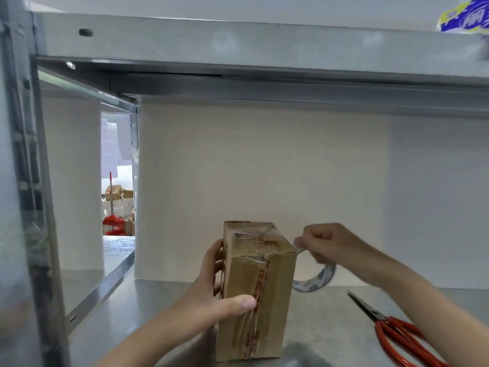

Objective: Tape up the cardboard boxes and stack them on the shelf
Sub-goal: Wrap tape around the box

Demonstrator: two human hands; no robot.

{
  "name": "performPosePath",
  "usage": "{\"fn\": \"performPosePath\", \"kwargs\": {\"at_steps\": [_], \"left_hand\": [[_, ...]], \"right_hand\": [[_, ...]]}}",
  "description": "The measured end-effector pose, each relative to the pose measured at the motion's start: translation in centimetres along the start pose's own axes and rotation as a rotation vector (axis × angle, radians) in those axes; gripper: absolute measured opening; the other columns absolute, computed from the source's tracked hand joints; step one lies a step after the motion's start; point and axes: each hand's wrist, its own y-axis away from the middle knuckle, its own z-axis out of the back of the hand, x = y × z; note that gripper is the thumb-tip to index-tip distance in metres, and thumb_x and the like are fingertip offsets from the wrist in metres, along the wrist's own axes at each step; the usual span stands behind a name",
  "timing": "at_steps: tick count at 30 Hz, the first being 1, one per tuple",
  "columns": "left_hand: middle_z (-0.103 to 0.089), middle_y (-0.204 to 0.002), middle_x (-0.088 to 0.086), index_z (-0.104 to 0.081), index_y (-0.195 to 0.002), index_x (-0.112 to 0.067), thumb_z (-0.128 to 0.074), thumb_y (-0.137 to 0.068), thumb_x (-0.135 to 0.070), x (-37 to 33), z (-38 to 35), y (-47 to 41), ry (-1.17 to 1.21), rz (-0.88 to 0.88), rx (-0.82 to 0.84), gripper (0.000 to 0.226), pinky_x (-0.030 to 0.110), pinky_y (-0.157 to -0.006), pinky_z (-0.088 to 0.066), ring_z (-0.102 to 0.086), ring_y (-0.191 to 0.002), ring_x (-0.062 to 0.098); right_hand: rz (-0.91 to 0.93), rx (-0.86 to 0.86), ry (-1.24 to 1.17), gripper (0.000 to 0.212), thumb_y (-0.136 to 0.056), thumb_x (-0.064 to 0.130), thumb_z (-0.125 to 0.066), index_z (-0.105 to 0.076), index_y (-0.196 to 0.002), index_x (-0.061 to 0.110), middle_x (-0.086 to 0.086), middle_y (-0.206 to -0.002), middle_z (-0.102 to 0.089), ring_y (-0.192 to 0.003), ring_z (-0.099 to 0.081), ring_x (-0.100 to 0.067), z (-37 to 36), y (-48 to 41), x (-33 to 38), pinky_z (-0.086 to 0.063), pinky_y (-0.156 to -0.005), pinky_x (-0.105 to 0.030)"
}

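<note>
Galvanised steel, dull grey and faintly reflective: shelf (158,300), with a perforated upright post (23,181) at its left edge and a flat beam (238,41) overhead. The deck is smooth, so a light thing would probably slide on it.

Beyond the left end, through a gap: distant cartons (116,193) and a red plastic item (113,223), too blurred to name.

Left hand (211,295): wraps the box's left side, fingers curled behind it, thumb pressed flat on the near face over a tape strip.

Cardboard box (264,300): brown, a tall narrow block standing on end near the front edge of the shelf, about mid-width. Clear glossy tape with red print runs up its near face and crinkles over the top. It looks light and stiff at the corners, and its faces would likely dent under a hard squeeze. Being tall, it may tip, so it is best held by two opposite sides, low down.

Tape roll (317,282): a white ring with blue marks, just beside the box's right side, its film thin and sticky.

Right hand (330,245): curled tight, gripping the roll near the box's upper right corner.

Scissors (391,329): dark steel blades, red handles, lying flat toward the front right of the deck, apart from the box.

Blue-and-yellow printed package (465,19): on the tier above, at its right end.
</note>
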Motion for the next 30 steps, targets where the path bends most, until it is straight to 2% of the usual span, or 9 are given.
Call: {"fn": "performPosePath", "kwargs": {"at_steps": [2, 6, 8, 10, 12, 16, 22, 27, 30], "left_hand": [[-0.027, -0.150, -0.034, -0.007, -0.144, -0.056, -0.073, -0.047, -0.086, -1.6, 1.2, 0.0, -0.181, 0.038, 0.045, 0.121, 0.020, -0.112, -0.034, -0.031, -0.141, -0.007], [0.006, -0.158, -0.038, 0.007, -0.150, -0.056, -0.054, -0.042, -0.100, -8.3, 2.8, -1.0, -0.451, 0.007, -0.095, 0.132, 0.031, -0.119, -0.015, -0.006, -0.144, -0.008], [0.010, -0.160, -0.032, 0.009, -0.154, -0.049, -0.051, -0.053, -0.098, -11.3, 2.2, -2.9, -0.658, 0.055, 0.073, 0.128, 0.034, -0.122, -0.010, 0.003, -0.149, -0.002], [-0.014, -0.162, -0.018, 0.001, -0.158, -0.035, -0.056, -0.062, -0.092, -12.7, 0.9, -5.3, -0.914, 0.154, 0.305, 0.125, 0.038, -0.122, -0.020, -0.012, -0.152, 0.015], [-0.038, -0.141, -0.013, -0.013, -0.156, -0.034, -0.065, -0.067, -0.083, -12.7, 0.1, -6.7, -0.993, 0.175, 0.379, 0.114, 0.036, -0.111, -0.036, -0.035, -0.134, 0.015], [-0.042, -0.136, -0.018, -0.031, -0.144, -0.049, -0.077, -0.063, -0.075, -11.0, 1.3, -6.5, -0.702, 0.088, 0.240, 0.097, 0.035, -0.109, -0.041, -0.042, -0.128, 0.006], [-0.065, -0.123, -0.012, -0.053, -0.133, -0.046, -0.083, -0.050, -0.065, -4.0, 0.0, -2.3, 0.118, -0.031, -0.162, 0.090, 0.035, -0.094, -0.056, -0.067, -0.108, 0.009], [-0.060, -0.138, -0.002, -0.045, -0.140, -0.043, -0.094, -0.053, -0.051, 0.5, -0.6, 0.0, 0.327, 0.116, -0.072, 0.101, 0.043, -0.104, -0.050, -0.063, -0.122, 0.020], [-0.054, -0.142, -0.008, -0.045, -0.139, -0.049, -0.091, -0.054, -0.052, 1.0, -0.1, 0.4, 0.233, 0.125, -0.077, 0.097, 0.037, -0.105, -0.050, -0.059, -0.125, 0.012]], "right_hand": [[0.010, -0.002, -0.008, 0.044, -0.094, 0.027, -0.065, -0.045, -0.055, 0.021, 0.003, -0.055, -0.036, -0.056, -0.029, -0.014, -1.2, -0.2, -0.1, -0.033, -0.072, -0.033], [0.024, 0.002, -0.015, 0.039, -0.091, 0.032, -0.066, -0.050, -0.057, 0.021, 0.000, -0.059, -0.037, -0.060, -0.029, -0.017, -1.3, -0.5, 0.5, -0.026, -0.067, -0.032], [0.018, 0.017, -0.023, 0.040, -0.091, 0.032, -0.066, -0.049, -0.057, 0.021, 0.001, -0.056, -0.036, -0.055, -0.028, -0.014, -1.4, -0.6, 0.6, -0.026, -0.067, -0.033], [0.018, 0.039, -0.029, 0.042, -0.092, 0.034, -0.067, -0.050, -0.056, 0.021, 0.003, -0.056, -0.037, -0.053, -0.030, -0.012, -1.2, -0.7, 0.7, -0.029, -0.072, -0.033], [0.033, 0.069, -0.047, 0.041, -0.090, 0.042, -0.068, -0.054, -0.057, 0.024, 0.003, -0.059, -0.039, -0.061, -0.036, -0.015, -0.7, -0.6, 0.6, -0.031, -0.074, -0.033], [0.093, 0.020, -0.195, 0.037, -0.084, 0.052, -0.065, -0.065, -0.071, 0.017, 0.001, -0.067, -0.048, -0.073, -0.047, -0.015, 0.3, 0.0, 0.0, -0.039, -0.072, -0.017], [0.116, -0.107, -0.501, 0.051, -0.085, 0.062, -0.051, -0.061, -0.069, 0.014, -0.003, -0.065, -0.060, -0.072, -0.061, -0.017, -0.6, -1.8, 0.7, -0.044, -0.083, -0.028], [0.087, 0.095, -0.392, 0.056, -0.088, 0.063, -0.049, -0.051, -0.065, 0.012, -0.009, -0.062, -0.057, -0.073, -0.063, -0.024, -4.0, -2.4, 0.6, -0.052, -0.086, -0.035], [0.120, 0.090, -0.272, 0.056, -0.087, 0.063, -0.050, -0.044, -0.063, 0.013, -0.007, -0.058, -0.048, -0.061, -0.053, -0.018, -3.5, -2.3, 1.7, -0.048, -0.075, -0.022]]}}
